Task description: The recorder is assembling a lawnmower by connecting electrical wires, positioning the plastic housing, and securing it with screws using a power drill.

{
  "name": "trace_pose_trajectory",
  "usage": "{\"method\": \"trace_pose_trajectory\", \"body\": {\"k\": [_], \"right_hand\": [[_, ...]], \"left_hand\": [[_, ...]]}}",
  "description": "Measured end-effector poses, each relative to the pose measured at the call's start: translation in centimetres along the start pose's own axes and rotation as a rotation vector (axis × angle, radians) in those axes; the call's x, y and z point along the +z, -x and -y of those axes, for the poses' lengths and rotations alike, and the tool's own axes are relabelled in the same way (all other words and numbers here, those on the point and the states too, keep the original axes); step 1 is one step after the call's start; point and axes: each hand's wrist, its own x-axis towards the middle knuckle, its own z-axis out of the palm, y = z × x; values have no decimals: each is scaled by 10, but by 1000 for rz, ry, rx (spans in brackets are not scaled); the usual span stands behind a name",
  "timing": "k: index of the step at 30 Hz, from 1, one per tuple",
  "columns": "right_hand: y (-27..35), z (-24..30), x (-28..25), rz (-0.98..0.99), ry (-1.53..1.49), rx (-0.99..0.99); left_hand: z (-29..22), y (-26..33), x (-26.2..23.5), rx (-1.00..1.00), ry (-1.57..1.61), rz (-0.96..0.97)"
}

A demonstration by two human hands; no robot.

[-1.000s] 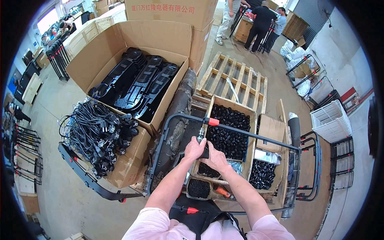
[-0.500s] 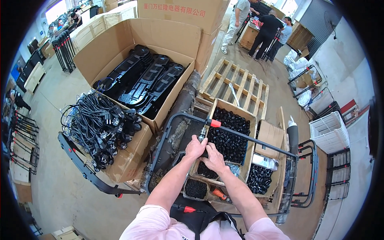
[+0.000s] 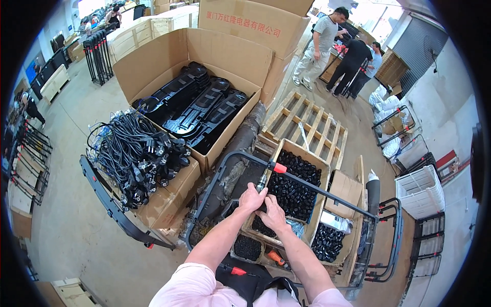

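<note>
My left hand (image 3: 251, 197) is closed around the front of a power screwdriver (image 3: 262, 182); its metal nose points away from me. My right hand (image 3: 274, 213) is closed at the tool's dark rear part, mostly hidden under the fingers. At the nose is the upper bar of a black tubular frame (image 3: 317, 189), close to a red fitting (image 3: 279, 168). Whether the tip touches the bar, I cannot tell. Below and beyond my hands, a wooden box (image 3: 327, 171) holds many black plastic knobs (image 3: 294, 185). Small black parts (image 3: 247, 247) fill a bin by my left forearm.
An orange-handled tool (image 3: 276, 257) lies between my forearms. At left, black power cords (image 3: 138, 158) are heaped on a carton (image 3: 169, 204). Behind, an open carton (image 3: 230, 38) holds black plastic covers (image 3: 199, 107). A wooden pallet (image 3: 307, 125) lies ahead; several people stand farther back.
The view has tilted, so the scene sits lower in the picture. Both hands stay on the screwdriver by the frame bar. A person in a striped shirt at the back shows more fully.
</note>
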Motion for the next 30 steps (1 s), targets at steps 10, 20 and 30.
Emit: {"method": "trace_pose_trajectory", "body": {"k": [10, 20, 30], "right_hand": [[9, 0, 4, -20, 12, -5], [35, 0, 4, -36, 55, 48], [33, -6, -10, 33, 44, 125]], "left_hand": [[0, 13, 0, -7, 10, 0], [12, 37, 9, 139, -45, -144], [-3, 35, 13, 234, -141, -130]]}}
